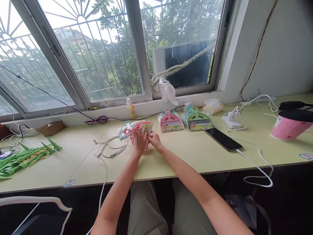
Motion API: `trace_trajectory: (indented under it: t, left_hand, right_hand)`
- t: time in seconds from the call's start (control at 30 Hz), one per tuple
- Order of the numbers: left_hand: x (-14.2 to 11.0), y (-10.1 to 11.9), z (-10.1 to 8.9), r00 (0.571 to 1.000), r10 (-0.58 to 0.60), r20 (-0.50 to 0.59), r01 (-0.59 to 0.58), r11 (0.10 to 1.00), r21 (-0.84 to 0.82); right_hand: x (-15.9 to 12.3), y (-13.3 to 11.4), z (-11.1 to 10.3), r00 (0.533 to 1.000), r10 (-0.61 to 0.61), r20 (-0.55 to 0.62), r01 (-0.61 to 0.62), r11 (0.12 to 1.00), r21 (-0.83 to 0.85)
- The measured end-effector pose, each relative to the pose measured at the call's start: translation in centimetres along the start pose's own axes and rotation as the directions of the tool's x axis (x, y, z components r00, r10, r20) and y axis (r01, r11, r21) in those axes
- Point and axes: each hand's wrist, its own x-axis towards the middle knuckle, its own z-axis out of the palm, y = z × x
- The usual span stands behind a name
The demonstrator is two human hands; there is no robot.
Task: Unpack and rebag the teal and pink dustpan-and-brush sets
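Between my two hands, a pink mini dustpan-and-brush set (pixel 148 125) in clear wrapping is held tilted up off the table. My left hand (pixel 139 138) lies over its front with the fingers bent on it. At its right edge my right hand (pixel 154 139) pinches the wrapped set near the printed label. Behind it, on the table, rests a teal wrapped set (pixel 121 131), partly covered. Further right stand another pink wrapped set (pixel 168 121) and a green wrapped set (pixel 197 119) with teal ones behind it.
A coiled grey cable (pixel 113 150) lies left of my hands. A phone (pixel 222 138) on a white charging cord, a power strip (pixel 231 121) and a pink tub (pixel 290 127) sit to the right. Green plastic pieces (pixel 24 158) are piled far left; a bottle (pixel 130 109) stands by the window.
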Motion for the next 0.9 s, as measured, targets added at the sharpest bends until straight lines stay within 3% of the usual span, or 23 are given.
trace_trajectory:
  t: [0.07, 0.2, 0.3, 0.43, 0.53, 0.6, 0.67, 0.73, 0.77, 0.8, 0.83, 0.9]
  left_hand:
    - [0.2, 0.1, -0.2, 0.999, -0.039, -0.026, 0.037, 0.997, -0.071]
    - [0.8, -0.1, -0.9, 0.985, -0.127, 0.115, 0.157, 0.937, -0.311]
    - [1.0, -0.4, -1.0, 0.988, -0.141, 0.065, 0.155, 0.931, -0.331]
    - [0.6, 0.0, -0.5, 0.989, -0.074, 0.129, 0.112, 0.942, -0.316]
    - [-0.1, 0.7, -0.1, 0.979, 0.061, 0.196, 0.009, 0.941, -0.337]
    - [-0.4, 1.2, 0.0, 0.987, 0.12, 0.104, -0.081, 0.943, -0.323]
    - [-0.4, 1.3, -0.1, 0.991, 0.025, -0.135, -0.06, 0.962, -0.265]
    - [-0.1, 1.0, -0.2, 0.904, -0.197, -0.379, 0.107, 0.964, -0.244]
    - [0.2, 0.7, -0.1, 0.847, -0.304, -0.437, 0.195, 0.941, -0.277]
    - [0.5, 0.3, -0.1, 0.817, -0.393, -0.422, 0.257, 0.903, -0.344]
    - [0.8, 0.0, 0.1, 0.826, -0.455, -0.334, 0.291, 0.85, -0.439]
    - [1.1, -0.7, 0.6, 0.888, -0.459, 0.006, 0.351, 0.671, -0.653]
  right_hand:
    - [-0.1, -0.2, 0.0, 1.0, 0.001, 0.008, -0.001, 1.0, 0.002]
    - [-0.3, -0.3, 0.0, 0.999, 0.036, 0.026, -0.037, 0.999, 0.016]
    - [-0.4, -0.4, 0.1, 0.996, 0.065, 0.063, -0.067, 0.997, 0.036]
    - [-0.2, -0.2, 0.1, 0.996, 0.059, 0.059, -0.063, 0.995, 0.071]
    - [0.2, 0.1, -0.2, 0.998, 0.066, 0.021, -0.067, 0.993, 0.099]
    - [0.5, 0.1, -0.6, 0.998, 0.062, -0.03, -0.057, 0.989, 0.139]
    - [0.8, -0.2, -1.0, 0.994, 0.057, -0.089, -0.039, 0.979, 0.198]
    - [1.1, -0.4, -1.3, 0.99, 0.058, -0.13, -0.022, 0.966, 0.259]
    - [1.2, -0.5, -1.3, 0.988, 0.06, -0.142, -0.018, 0.958, 0.285]
    - [1.3, -0.6, -1.3, 0.987, 0.065, -0.148, -0.017, 0.952, 0.304]
    - [1.4, -0.6, -1.3, 0.986, 0.073, -0.152, -0.022, 0.948, 0.317]
    - [1.6, -0.3, -1.4, 0.981, 0.091, -0.17, -0.03, 0.943, 0.332]
